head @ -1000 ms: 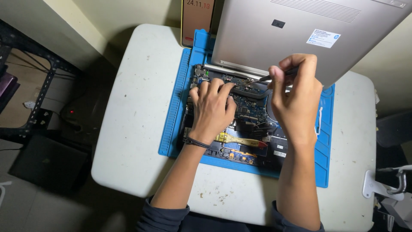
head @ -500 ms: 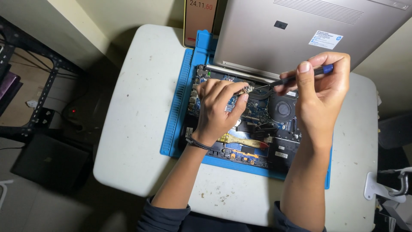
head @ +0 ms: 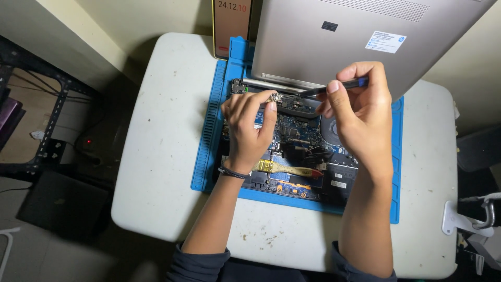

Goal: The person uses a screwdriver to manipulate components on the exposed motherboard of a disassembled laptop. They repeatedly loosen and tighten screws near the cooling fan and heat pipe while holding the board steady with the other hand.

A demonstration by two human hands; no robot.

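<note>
Dim room, white rounded plastic table [head: 167,156] with a blue ribbed silicone work mat [head: 209,136] on it. On the mat: opened silver laptop with bottom cover off, circuit board exposed [head: 292,130], lid [head: 334,42] tilted up at 12 o'clock. Left hand [head: 249,128] pinches a small silvery metal part [head: 274,97] near the hinge. Right hand [head: 360,115] grips a thin dark screwdriver with blue collar [head: 334,87], tip at that part. My read: teardown midway; board, fan, gold flex cable [head: 284,168] at 6 o'clock not yet removed.
</note>
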